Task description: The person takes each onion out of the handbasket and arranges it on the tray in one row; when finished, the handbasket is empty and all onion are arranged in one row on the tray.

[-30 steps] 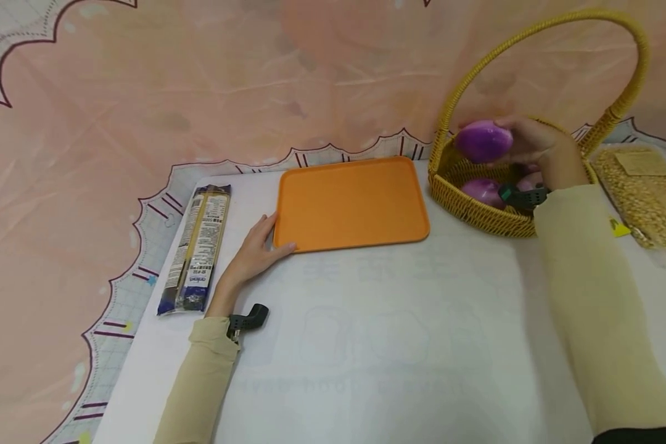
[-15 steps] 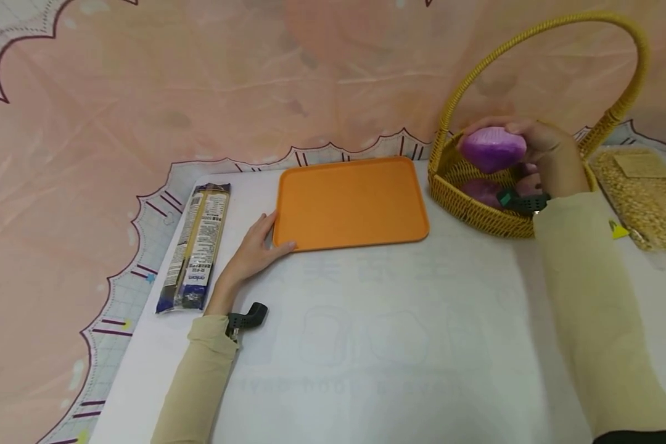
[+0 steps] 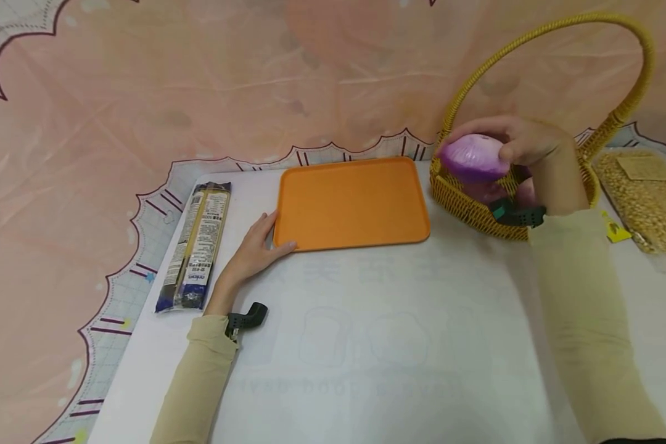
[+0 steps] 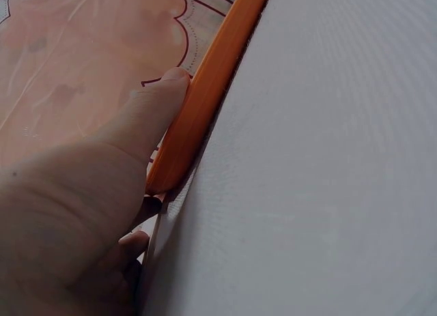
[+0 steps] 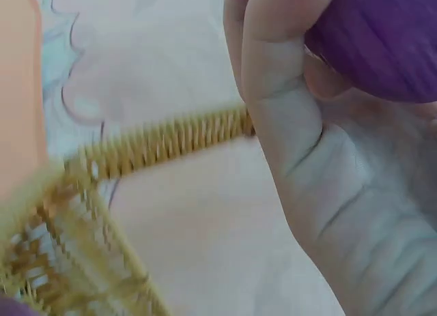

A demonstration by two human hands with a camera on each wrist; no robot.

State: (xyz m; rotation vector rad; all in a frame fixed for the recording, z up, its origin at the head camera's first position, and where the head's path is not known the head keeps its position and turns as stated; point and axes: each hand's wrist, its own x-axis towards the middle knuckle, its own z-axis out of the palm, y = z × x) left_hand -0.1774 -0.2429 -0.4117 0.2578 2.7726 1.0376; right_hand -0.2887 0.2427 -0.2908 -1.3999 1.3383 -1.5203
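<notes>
My right hand (image 3: 524,145) holds a purple onion (image 3: 473,158) with a pale, glossy side, above the left part of a yellow wicker basket (image 3: 466,209). In the right wrist view the fingers curl round the dark purple onion (image 5: 382,46), and the basket handle (image 5: 171,140) passes behind the hand. More purple and pinkish round pieces lie in the basket, partly hidden by hand and wrist. My left hand (image 3: 252,250) rests at the near left corner of an orange tray (image 3: 352,203), thumb along the front edge, fingers at the left side. In the left wrist view the thumb touches the tray's rim (image 4: 205,91).
A long pack with dark blue ends (image 3: 194,246) lies left of the tray. Right of the basket is a clear bag of yellow kernels (image 3: 646,200), with a small yellow tag (image 3: 614,227) near it. A peach patterned cloth (image 3: 244,92) lies beyond the white table (image 3: 366,345).
My right hand has turned the onion and brought it lower and slightly left, towards the basket's left rim. The left hand and the tray have stayed in place.
</notes>
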